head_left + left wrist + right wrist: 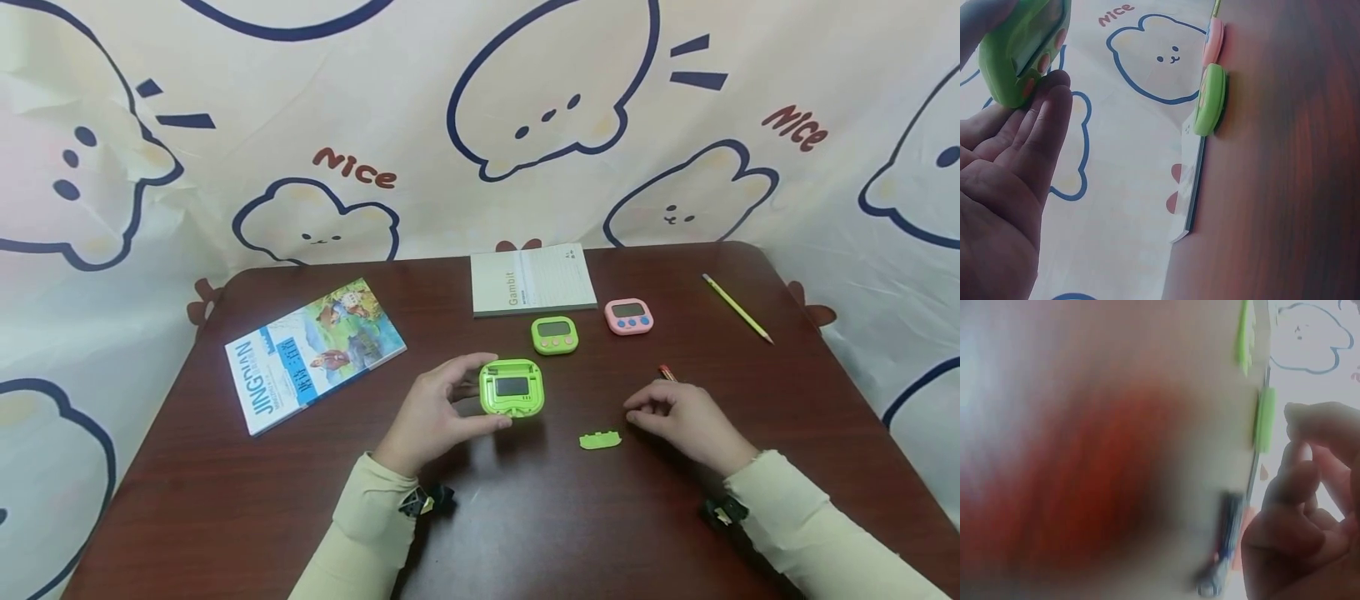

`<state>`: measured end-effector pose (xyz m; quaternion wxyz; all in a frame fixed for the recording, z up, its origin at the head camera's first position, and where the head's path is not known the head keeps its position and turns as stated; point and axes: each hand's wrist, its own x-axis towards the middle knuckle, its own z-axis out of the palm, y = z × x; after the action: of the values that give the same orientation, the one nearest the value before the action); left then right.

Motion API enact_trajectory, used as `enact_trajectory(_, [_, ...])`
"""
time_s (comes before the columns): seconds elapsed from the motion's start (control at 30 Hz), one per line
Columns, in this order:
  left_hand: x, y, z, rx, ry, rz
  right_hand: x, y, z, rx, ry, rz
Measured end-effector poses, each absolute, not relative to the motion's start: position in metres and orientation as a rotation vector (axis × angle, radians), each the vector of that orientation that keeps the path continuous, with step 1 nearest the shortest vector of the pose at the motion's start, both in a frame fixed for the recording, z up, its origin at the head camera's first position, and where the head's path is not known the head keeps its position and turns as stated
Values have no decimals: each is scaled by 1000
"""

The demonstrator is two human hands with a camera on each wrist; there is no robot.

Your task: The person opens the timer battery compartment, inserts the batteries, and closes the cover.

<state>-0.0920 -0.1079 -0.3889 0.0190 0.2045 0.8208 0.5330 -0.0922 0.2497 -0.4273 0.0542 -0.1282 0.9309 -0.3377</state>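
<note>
My left hand (442, 404) holds a green digital timer (512, 388) above the table, thumb below and fingers at its upper edge. The timer's back faces the head camera; its front, with screen and pink buttons, shows in the left wrist view. A small green battery cover (600, 440) lies on the table to the right. Beside that cover, my right hand (686, 421) hovers low with loosely bent fingers, and nothing shows between them. Just beyond it lies a dark cylinder with a silver end, apparently a battery (1229, 531), mostly hidden in the head view.
Behind the held timer stand a second green timer (555, 348) and a pink timer (628, 317). A Gambit notebook (551, 279) lies at the back edge, an illustrated book (315, 354) at left, a pencil (738, 308) at right. Printed cloth (420, 100) hangs behind the table.
</note>
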Motion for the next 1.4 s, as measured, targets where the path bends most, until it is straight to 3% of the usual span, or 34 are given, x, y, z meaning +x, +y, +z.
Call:
enact_trajectory(0.63, [-94, -109, -391, 655, 2548, 1645, -136, 299, -424, -137, 2897, -894])
enact_trajectory(1.4, [-95, -111, -392, 678, 2565, 1628, -141, 309, -423, -85, 2858, -782])
